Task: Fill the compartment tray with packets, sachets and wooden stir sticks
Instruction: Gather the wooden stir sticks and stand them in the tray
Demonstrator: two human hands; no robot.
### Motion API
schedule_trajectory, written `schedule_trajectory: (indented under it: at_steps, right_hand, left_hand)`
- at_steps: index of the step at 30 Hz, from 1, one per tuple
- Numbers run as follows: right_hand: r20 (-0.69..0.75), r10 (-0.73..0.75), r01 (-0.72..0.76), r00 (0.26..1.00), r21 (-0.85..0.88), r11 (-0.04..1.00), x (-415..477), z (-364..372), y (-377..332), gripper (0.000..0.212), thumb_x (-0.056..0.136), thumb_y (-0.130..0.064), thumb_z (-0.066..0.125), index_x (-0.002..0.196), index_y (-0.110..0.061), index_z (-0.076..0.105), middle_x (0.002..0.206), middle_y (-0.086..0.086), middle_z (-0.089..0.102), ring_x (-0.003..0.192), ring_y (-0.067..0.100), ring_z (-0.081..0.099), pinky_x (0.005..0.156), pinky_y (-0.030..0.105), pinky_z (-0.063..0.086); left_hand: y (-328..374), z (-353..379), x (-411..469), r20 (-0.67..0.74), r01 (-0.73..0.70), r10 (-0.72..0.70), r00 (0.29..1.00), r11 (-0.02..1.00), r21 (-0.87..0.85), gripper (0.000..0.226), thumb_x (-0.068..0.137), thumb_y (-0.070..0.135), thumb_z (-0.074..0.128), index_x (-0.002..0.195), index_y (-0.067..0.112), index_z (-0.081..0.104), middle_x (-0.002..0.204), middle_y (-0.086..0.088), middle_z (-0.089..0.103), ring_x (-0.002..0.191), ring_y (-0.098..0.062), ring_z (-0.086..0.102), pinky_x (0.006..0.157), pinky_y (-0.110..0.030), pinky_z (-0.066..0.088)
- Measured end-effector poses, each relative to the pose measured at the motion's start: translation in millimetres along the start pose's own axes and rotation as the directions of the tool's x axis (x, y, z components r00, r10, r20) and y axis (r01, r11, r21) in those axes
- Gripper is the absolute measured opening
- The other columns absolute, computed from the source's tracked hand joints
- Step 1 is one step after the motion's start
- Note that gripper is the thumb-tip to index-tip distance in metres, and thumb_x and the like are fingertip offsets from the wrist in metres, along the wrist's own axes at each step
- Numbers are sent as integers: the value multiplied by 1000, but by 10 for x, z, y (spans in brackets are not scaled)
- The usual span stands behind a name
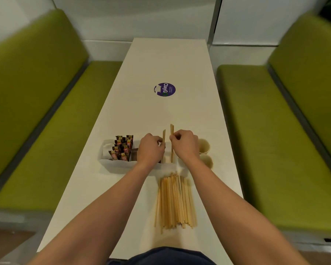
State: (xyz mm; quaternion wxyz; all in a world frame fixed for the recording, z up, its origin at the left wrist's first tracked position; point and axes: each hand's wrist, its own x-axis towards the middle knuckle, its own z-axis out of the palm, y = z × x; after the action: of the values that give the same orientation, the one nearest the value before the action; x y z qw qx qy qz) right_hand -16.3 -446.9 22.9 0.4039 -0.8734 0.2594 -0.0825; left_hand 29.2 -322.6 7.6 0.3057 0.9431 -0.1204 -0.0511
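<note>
A long white counter [161,64] carries a white compartment tray [111,165], with brown sachets [122,148] standing in its left section. A loose pile of wooden stir sticks [174,199] lies just nearer. At the tray's right end, the left hand [150,150] fingers pinch one upright stick [164,135], and the right hand [185,143] fingers pinch a second stick [172,129].

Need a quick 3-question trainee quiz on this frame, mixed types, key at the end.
1. True or false: the left hand and the right hand each pinch one upright stick.
2. Multiple choice: relative to the tray, the loose stick pile lies A) beyond it, B) nearer the person, C) to its left.
3. Fill in: just right of the tray stand two paper ____.

Key: 1 true; 2 B; 3 cups.
</note>
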Motion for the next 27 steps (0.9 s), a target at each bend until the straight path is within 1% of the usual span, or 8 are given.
schedule_trajectory:
  at_steps: [8, 10, 13, 15, 17, 21, 23, 27]
  right_hand:
    - [24, 16, -10, 1000, -214, 977, -21, 68, 51, 28, 97, -23, 62, 79, -8, 76, 82, 8, 73, 73, 25, 65, 61, 31, 51]
    - [34, 11, -2, 999, -261, 965, -44, 35, 23, 26, 98, -24, 62, 88, -6, 77, 97, 10, 73, 82, 28, 67, 68, 35, 56]
    - [35, -11, 20, 999, -272, 962, -166, -101, -49, 30, 101, -27, 61, 118, -5, 72, 125, 10, 62, 108, 28, 65, 86, 36, 53]
    - [5, -62, 61, 998, -199, 978, -337, -219, -62, 35, 101, -30, 60, 131, -13, 66, 125, 5, 63, 107, 22, 64, 89, 35, 52]
    - [-19, -94, 92, 995, -90, 992, -595, -358, -54, 32, 99, -32, 63, 128, -20, 68, 107, -5, 68, 92, 12, 68, 83, 33, 56]
    - [66, -1, -1, 998, 40, 999, -1143, -527, 211, 12, 94, -32, 68, 103, -29, 76, 85, -15, 72, 75, 3, 69, 75, 26, 58]
    - [118, 85, -78, 989, -62, 995, -1302, -471, 461, 10, 93, -36, 68, 97, -32, 77, 86, -19, 71, 81, 2, 67, 80, 29, 58]
    - [145, 194, -159, 970, -227, 961, -1422, -231, 803, 29, 91, -48, 68, 108, -26, 75, 101, -10, 73, 94, 10, 67, 86, 34, 57]
  left_hand:
    - [-17, 38, 7, 28, -21, 22, 999, 999, -32, 34, 97, 26, 60, 124, 10, 71, 124, -12, 62, 105, -26, 63, 86, -33, 51]
    - [-27, 36, 14, 32, -35, 36, 999, 999, -29, 35, 97, 26, 60, 127, 9, 70, 124, -12, 62, 106, -25, 63, 87, -33, 51]
    - [-26, -14, -23, 22, -60, 61, 998, 997, -43, 41, 97, 26, 60, 134, 8, 64, 124, -11, 60, 108, -21, 61, 88, -27, 46]
    - [-5, -102, -90, -3, -68, 68, 998, 994, -89, 45, 97, 24, 60, 139, 8, 58, 123, -8, 59, 105, -18, 58, 85, -23, 41]
    - [4, -221, -205, -62, -87, 78, 995, 984, -155, 45, 95, 23, 62, 138, 14, 57, 114, -2, 59, 97, -14, 57, 81, -20, 40]
    - [-65, -353, -636, -38, -79, 72, 997, 955, -287, 19, 91, 25, 67, 110, 22, 65, 89, 10, 64, 80, -3, 61, 65, -10, 42]
    - [-177, -292, -892, 98, -10, 39, 994, 960, -279, 10, 91, 31, 70, 95, 23, 67, 84, 11, 66, 77, -2, 61, 65, -15, 46]
    - [-365, -40, -1234, 291, 107, -66, 955, 986, -126, 26, 84, 52, 71, 82, 27, 68, 76, 11, 68, 75, -6, 63, 67, -28, 53]
